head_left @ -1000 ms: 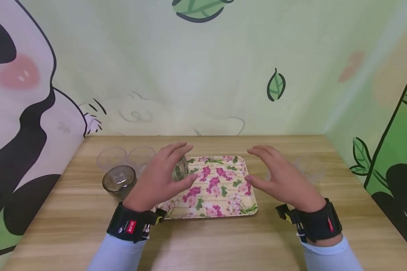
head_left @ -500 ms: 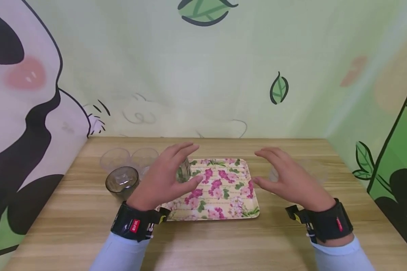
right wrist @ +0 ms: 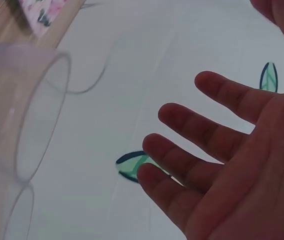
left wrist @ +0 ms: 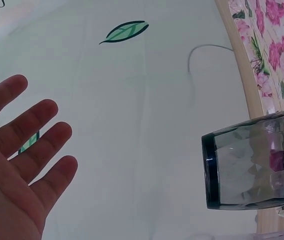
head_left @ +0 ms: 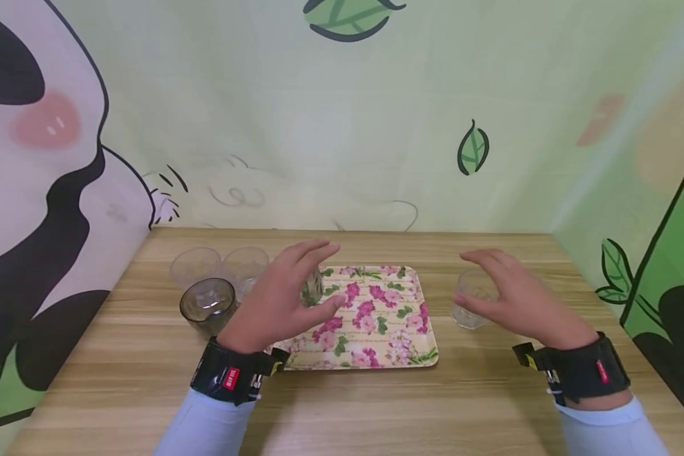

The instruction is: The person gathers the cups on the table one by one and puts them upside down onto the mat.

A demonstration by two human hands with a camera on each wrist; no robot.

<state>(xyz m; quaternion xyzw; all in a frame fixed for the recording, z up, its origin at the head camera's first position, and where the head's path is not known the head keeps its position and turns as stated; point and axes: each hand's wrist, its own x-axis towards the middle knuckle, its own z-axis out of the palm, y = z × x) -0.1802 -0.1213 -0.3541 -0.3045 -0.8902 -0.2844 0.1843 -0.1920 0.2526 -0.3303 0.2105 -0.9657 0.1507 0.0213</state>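
Note:
My left hand point(head_left: 279, 304) hovers over the left side of a flowered tray point(head_left: 370, 323), fingers spread and holding nothing. Partly hidden behind its thumb and fingers is a glass point(head_left: 313, 288) at the tray's left. Beyond the tray's right edge, my right hand point(head_left: 521, 301) is held with thumb and fingers apart. A clear cup point(head_left: 468, 316) stands beside its thumb, overlapped by the hand in the head view. In the left wrist view a grey-tinted faceted glass point(left wrist: 247, 172) appears away from the fingers. Clear cup rims point(right wrist: 44, 115) show in the right wrist view, apart from the fingertips.
Left of my left hand stands a dark tinted glass point(head_left: 208, 307). Behind it are two clear cups, one farther left point(head_left: 196, 269) and another clear cup point(head_left: 245, 263) partly hidden. A cartoon-printed cloth wall point(head_left: 342, 126) borders the wooden table point(head_left: 376, 411).
My right hand has moved right, away from the tray, so the clear cup beside its thumb now shows. My left hand stays nearly still over the tray. The head view has shifted slightly.

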